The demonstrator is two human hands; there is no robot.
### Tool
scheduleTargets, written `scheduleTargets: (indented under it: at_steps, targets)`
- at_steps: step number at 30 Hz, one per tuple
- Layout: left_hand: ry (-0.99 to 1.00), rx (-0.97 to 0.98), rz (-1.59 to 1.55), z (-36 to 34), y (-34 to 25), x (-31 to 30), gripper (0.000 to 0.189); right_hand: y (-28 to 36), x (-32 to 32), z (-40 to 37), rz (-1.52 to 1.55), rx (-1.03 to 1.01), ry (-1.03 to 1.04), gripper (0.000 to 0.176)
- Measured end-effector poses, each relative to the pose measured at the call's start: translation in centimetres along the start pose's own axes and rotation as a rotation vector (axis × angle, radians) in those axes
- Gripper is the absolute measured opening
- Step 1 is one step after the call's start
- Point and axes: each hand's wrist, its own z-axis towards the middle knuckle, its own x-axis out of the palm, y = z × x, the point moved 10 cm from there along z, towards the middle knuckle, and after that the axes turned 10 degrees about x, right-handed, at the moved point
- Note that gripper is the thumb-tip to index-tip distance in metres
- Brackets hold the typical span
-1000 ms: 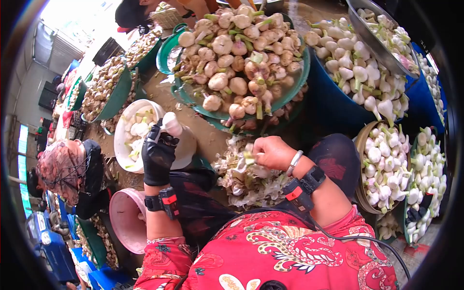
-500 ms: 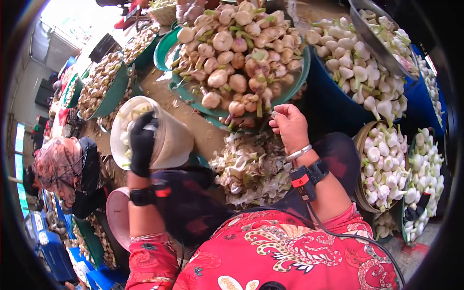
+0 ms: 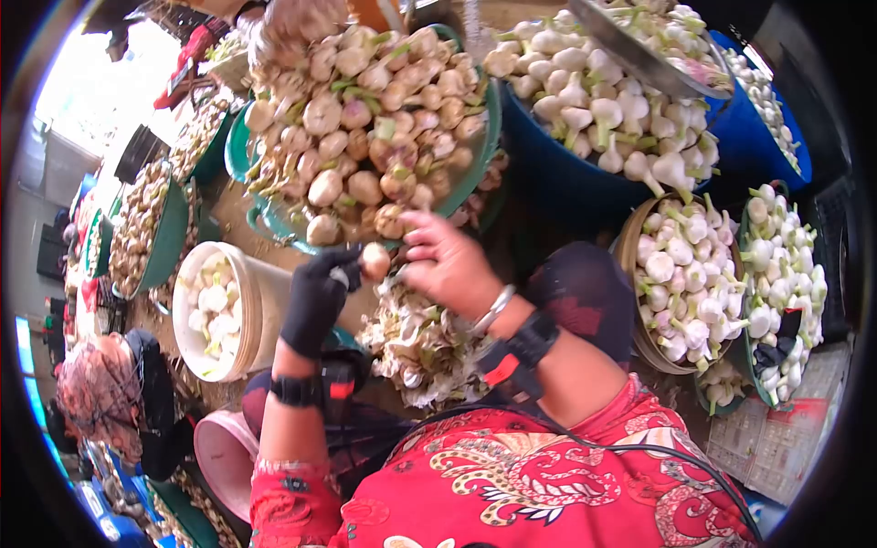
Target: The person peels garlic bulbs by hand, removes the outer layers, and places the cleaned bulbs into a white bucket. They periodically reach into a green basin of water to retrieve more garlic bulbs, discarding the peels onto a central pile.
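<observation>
1. White plastic bucket (image 3: 251, 315), left of the grip, now stands released.
2. Black-gloved left hand (image 3: 315, 297) has come off it, and its grip is clamped on a garlic bulb (image 3: 375, 260).
3. Right hand (image 3: 448, 265), back from the green tray (image 3: 491, 123), curls against the bulb's right side. I cannot tell whether it grips. A fresh bulb seems to be in work above the peel heap (image 3: 416, 347).

Hard white daylight (image 3: 87, 87) floods in from the upper left and washes out that corner, while the left edge stays dim. The floor (image 3: 219, 208) is bare brown earth, showing in narrow strips between a row of green basins (image 3: 169, 233) running off to the left and deep blue tubs (image 3: 566, 178) on the right.
</observation>
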Motion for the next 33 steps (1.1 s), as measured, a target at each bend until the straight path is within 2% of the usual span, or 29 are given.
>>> scheduleTargets:
  at_steps: [1, 2, 3, 4, 5, 7, 8, 9, 11, 12, 15, 19, 21, 22, 24, 27, 29, 33]
  targets:
    - [0.026, -0.076, -0.122, -1.1, -0.7, 0.8, 0.022, 0.6, 1.7, -0.5, -0.052, -0.058, 0.071, 0.056]
    - [0.008, -0.128, -0.257, -2.1, -1.4, 1.5, 0.022, -0.8, 3.1, -0.7, 0.09, 0.061, 0.173, 0.056]
    - [-0.012, -0.183, -0.387, -3.1, -1.5, 1.9, 0.022, -0.9, 3.2, -0.8, -0.047, 0.059, 0.153, 0.056]
    - [-0.002, -0.01, -0.32, -3.5, -2.7, 1.7, 0.021, -0.6, 3.0, -0.7, -0.084, 0.02, 0.134, 0.057]
    - [-0.004, -0.007, -0.314, -3.6, -2.8, 1.6, 0.021, -0.3, 3.0, -0.8, -0.119, -0.017, 0.12, 0.058]
    - [-0.178, -0.202, -0.76, -4.3, -2.2, 2.1, 0.026, 1.5, 3.7, -1.8, -0.123, -0.085, 0.137, 0.057]
    - [-0.199, -0.083, -0.643, -4.1, -3.2, 1.7, 0.027, 2.6, 3.9, -2.4, -0.133, -0.152, 0.149, 0.056]
    - [-0.211, -0.071, -0.643, -4.2, -3.0, 1.8, 0.027, 2.7, 4.1, -2.5, -0.138, -0.162, 0.16, 0.056]
    - [-0.181, -0.02, -0.603, -4.2, -3.1, 2.0, 0.02, 0.9, 3.7, -2.1, 0.138, -0.015, 0.138, 0.051]
    - [-0.223, -0.063, -0.619, -4.2, -3.8, 2.0, 0.025, 0.9, 3.5, -2.0, 0.105, -0.01, 0.134, 0.045]
    - [-0.25, -0.154, -0.717, -4.0, -2.7, 2.7, 0.022, 0.8, 3.6, -2.2, 0.167, 0.052, 0.162, 0.04]
    - [-0.191, -0.177, -0.591, -4.0, -2.9, 2.8, 0.021, 0.0, 3.4, -2.3, 0.287, 0.125, 0.17, 0.034]
    - [-0.181, -0.17, -0.63, -4.1, -3.3, 2.7, 0.022, -0.9, 3.2, -2.4, 0.39, 0.287, 0.157, 0.031]
    - [-0.149, -0.152, -0.648, -4.1, -3.5, 2.8, 0.021, -1.6, 3.5, -2.2, 0.466, 0.341, 0.218, 0.029]
    - [-0.101, -0.129, -0.617, -4.1, -4.0, 2.7, 0.02, -1.3, 3.4, -2.2, 0.424, 0.33, 0.204, 0.03]
    - [-0.131, -0.155, -0.649, -4.0, -4.6, 2.4, 0.021, -1.1, 3.5, -2.1, 0.348, 0.28, 0.183, 0.031]
    - [-0.15, -0.146, -0.66, -3.8, -4.8, 2.1, 0.024, 0.2, 3.4, -2.1, 0.302, 0.128, 0.163, 0.032]
    - [-0.13, -0.214, -0.603, -4.1, -3.6, 2.1, 0.025, 0.2, 3.6, -2.2, 0.256, 0.095, 0.188, 0.034]
